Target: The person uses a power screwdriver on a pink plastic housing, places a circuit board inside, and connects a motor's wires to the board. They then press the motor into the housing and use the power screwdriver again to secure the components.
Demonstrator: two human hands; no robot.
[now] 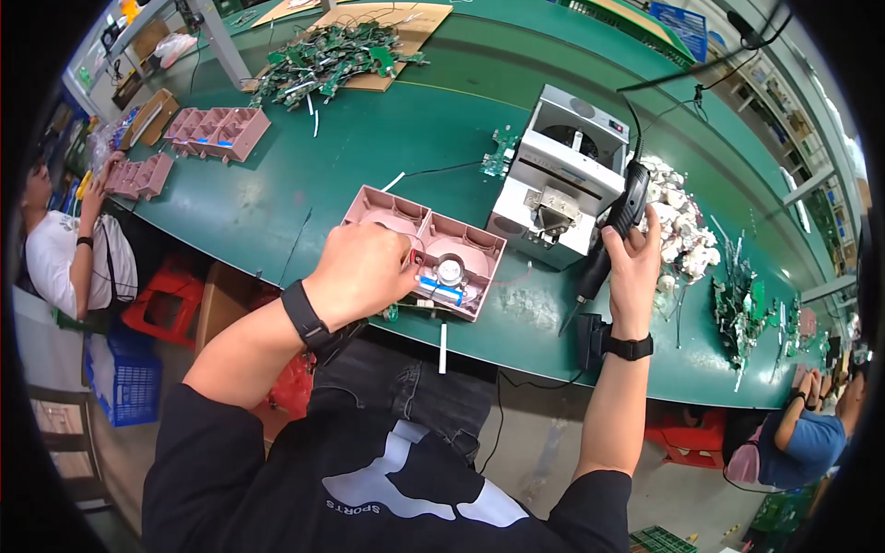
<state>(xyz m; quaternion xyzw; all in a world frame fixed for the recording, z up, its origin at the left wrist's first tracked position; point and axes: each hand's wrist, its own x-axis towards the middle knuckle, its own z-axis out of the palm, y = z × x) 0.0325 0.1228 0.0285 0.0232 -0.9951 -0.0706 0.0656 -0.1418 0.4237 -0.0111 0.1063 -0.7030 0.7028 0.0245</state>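
A pink plastic housing (pixel 475 235) with open compartments sits at the bench's front edge. Inside it are a round metal-rimmed part (pixel 450 271) and a blue cylinder (pixel 440 290) that looks like a battery cell. My left hand (pixel 355 272) is closed over the housing's left part, fingertips down by the divider next to red and dark wires; what they pinch is hidden. On the right, my right hand (pixel 633 267) has thumb and fingers around a black electric screwdriver (pixel 625 207), tilted with its bit pointing down toward the bench's front edge.
A grey machine (pixel 562 175) stands behind the housing. White parts (pixel 678 217) are heaped to its right, with green circuit boards (pixel 737 309) beyond. More boards (pixel 336 60) lie on cardboard at the back. Pink housings (pixel 217 132) are at left. Co-workers sit at both sides.
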